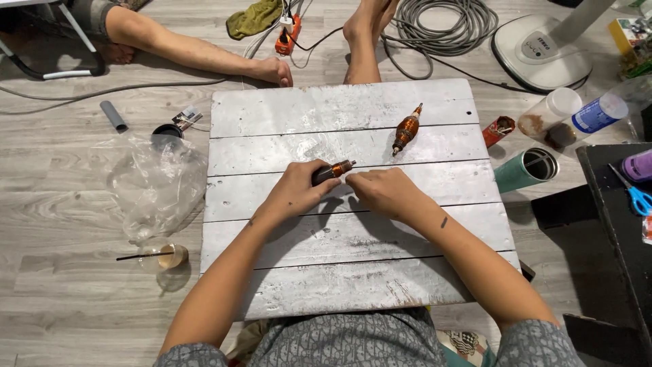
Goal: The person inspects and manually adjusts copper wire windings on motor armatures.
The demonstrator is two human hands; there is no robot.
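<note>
My left hand (293, 191) grips a small motor armature with copper windings (334, 169), held just above a white-painted plank board (353, 272). My right hand (382, 192) is closed beside it, its fingertips at the armature's shaft end. A second copper-wound armature (406, 130) lies loose on the board, farther back and to the right of both hands.
Another person's arm and hand (272, 69) and feet (363, 34) rest on the floor beyond the board. A crumpled clear plastic bag (153, 183) lies left, a small cup with a stick (170, 256) below it. Bottles, a teal tumbler (526, 168), scissors (635, 194), coiled cable (441, 24) and a fan base (540, 47) crowd the right.
</note>
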